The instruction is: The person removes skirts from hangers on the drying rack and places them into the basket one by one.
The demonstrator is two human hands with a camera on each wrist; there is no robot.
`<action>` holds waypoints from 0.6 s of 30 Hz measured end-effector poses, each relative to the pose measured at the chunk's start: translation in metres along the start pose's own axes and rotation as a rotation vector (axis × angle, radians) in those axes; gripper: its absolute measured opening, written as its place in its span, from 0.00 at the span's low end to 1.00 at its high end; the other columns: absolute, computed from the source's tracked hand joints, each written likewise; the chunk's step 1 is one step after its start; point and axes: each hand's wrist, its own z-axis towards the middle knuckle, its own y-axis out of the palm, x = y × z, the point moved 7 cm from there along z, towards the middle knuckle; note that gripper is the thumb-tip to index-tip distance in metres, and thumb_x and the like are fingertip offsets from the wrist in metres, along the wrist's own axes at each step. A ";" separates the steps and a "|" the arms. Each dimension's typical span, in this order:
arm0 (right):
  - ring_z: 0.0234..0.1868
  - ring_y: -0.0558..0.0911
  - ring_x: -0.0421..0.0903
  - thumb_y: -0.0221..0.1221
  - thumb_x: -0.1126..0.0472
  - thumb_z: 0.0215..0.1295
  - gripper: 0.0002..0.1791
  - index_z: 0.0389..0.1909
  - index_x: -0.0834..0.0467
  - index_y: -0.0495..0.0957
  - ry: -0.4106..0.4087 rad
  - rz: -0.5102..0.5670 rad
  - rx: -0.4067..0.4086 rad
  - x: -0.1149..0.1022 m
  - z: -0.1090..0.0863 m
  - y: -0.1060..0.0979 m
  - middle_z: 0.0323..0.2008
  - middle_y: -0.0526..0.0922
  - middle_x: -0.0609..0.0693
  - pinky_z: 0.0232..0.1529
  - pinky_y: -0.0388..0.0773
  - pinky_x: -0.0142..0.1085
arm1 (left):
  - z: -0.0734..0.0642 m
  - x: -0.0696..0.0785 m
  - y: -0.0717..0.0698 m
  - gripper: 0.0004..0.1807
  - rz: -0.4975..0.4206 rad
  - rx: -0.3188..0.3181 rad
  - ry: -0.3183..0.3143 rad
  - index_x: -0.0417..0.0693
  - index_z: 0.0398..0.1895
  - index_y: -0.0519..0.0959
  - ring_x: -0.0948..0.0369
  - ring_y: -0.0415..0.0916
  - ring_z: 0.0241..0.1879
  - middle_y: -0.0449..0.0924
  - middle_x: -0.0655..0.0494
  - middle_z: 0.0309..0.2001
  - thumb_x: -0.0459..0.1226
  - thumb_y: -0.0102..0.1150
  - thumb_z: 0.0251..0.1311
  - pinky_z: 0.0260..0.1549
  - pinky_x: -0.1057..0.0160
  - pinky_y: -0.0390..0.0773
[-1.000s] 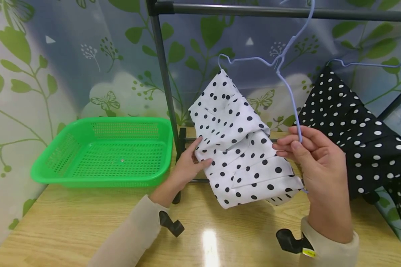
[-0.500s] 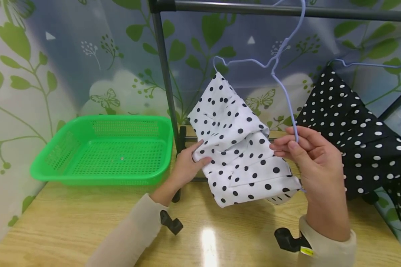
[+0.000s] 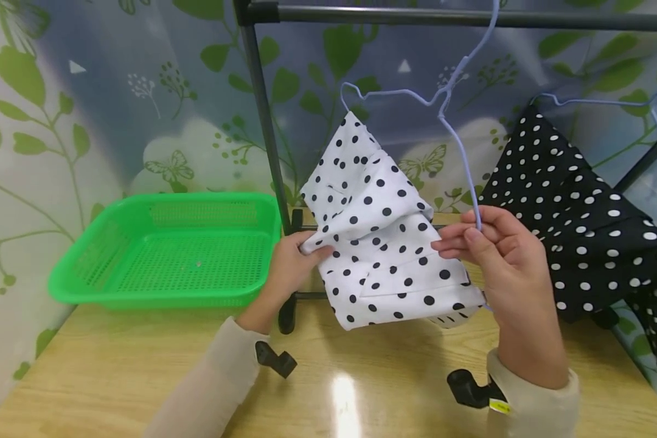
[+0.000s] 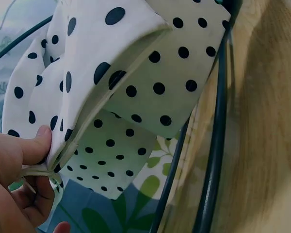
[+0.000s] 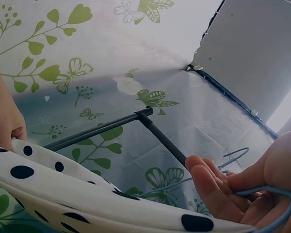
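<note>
A white cloth garment with black polka dots (image 3: 383, 225) hangs folded and creased on a light blue wire hanger (image 3: 460, 143). My left hand (image 3: 292, 261) pinches the garment's left edge between thumb and fingers; in the left wrist view the cloth edge (image 4: 56, 162) bunches at the fingertips. With thumb and fingers my right hand (image 3: 506, 258) holds the hanger's right arm, just above the garment's lower right corner. The right wrist view shows the blue wire (image 5: 266, 188) running through the right fingers. The hanger's top passes out of the head view, in front of the rack bar.
A dark metal rack (image 3: 263, 115) stands on the wooden table (image 3: 186, 359), its bar (image 3: 389, 15) across the top. At left is a green plastic basket (image 3: 164, 298). A black garment with white dots (image 3: 586, 237) hangs at right on another blue hanger (image 3: 597, 102).
The left hand has gone from lying against the garment's left side to pinching its edge, drawing up a fold. The hanger and right hand have shifted slightly left in the head view.
</note>
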 end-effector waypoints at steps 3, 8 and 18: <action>0.34 0.87 0.46 0.44 0.74 0.73 0.06 0.44 0.66 0.69 0.013 -0.054 -0.021 0.001 0.000 -0.001 0.40 0.86 0.56 0.39 0.83 0.34 | 0.002 0.002 -0.005 0.16 0.001 0.012 0.008 0.38 0.44 0.85 0.53 0.80 0.33 0.85 0.44 0.38 0.35 0.72 0.52 0.34 0.61 0.77; 0.31 0.87 0.44 0.43 0.69 0.76 0.04 0.44 0.60 0.66 0.138 -0.227 -0.045 0.006 0.000 -0.003 0.41 0.87 0.49 0.36 0.83 0.33 | 0.004 0.004 -0.009 0.15 0.015 0.028 0.013 0.38 0.43 0.85 0.52 0.80 0.34 0.84 0.44 0.38 0.35 0.72 0.52 0.34 0.59 0.77; 0.30 0.87 0.44 0.41 0.70 0.76 0.04 0.41 0.58 0.60 0.232 -0.187 -0.062 0.019 0.000 0.002 0.40 0.87 0.47 0.36 0.83 0.35 | 0.008 0.004 -0.014 0.11 0.065 0.104 0.020 0.39 0.40 0.86 0.53 0.74 0.30 0.79 0.45 0.31 0.33 0.71 0.53 0.28 0.62 0.73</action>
